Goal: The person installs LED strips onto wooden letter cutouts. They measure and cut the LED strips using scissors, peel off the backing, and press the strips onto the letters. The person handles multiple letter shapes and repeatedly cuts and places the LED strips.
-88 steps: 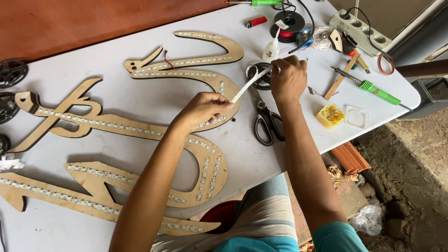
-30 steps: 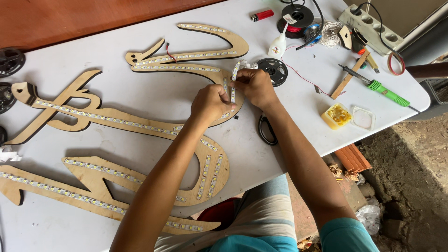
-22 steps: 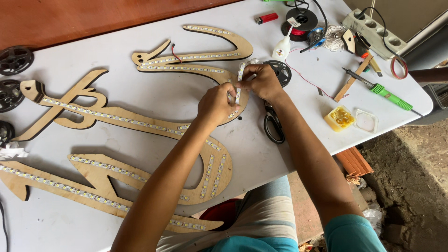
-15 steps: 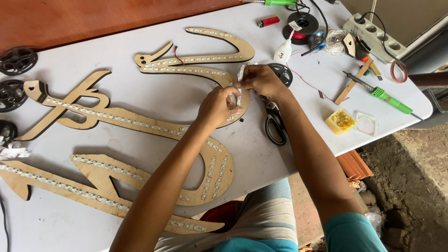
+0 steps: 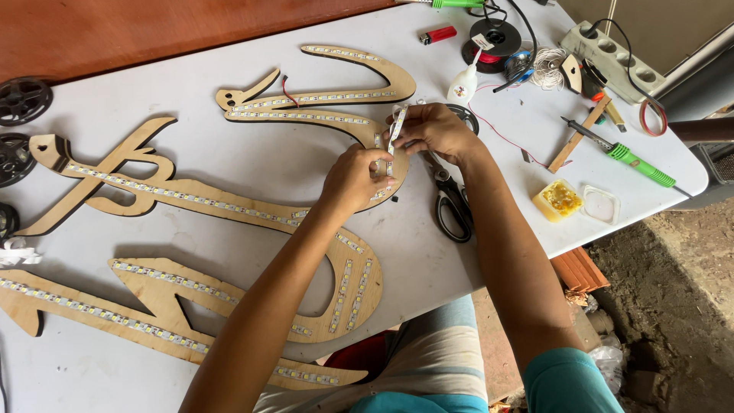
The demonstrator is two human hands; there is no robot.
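Large flat wooden cut-out shapes (image 5: 191,195) lie on a white table (image 5: 229,160), lined with rows of small lights. My left hand (image 5: 353,177) presses down on the curved end of one shape, fingers on the lower end of a short white light strip (image 5: 396,128). My right hand (image 5: 434,130) pinches the upper end of that strip, holding it raised and upright above the wood. Both hands sit close together at the table's middle right.
Black scissors (image 5: 451,200) lie just right of my hands. Farther right are a green-handled soldering iron (image 5: 627,154), a yellow tin (image 5: 560,199), a glue bottle (image 5: 463,82), a red lighter (image 5: 437,34), a power strip (image 5: 612,57) and black reels (image 5: 23,99) at the left edge.
My right hand came in from the scissors area with the strip and met my left hand on the curved wooden piece. The view has shifted slightly.
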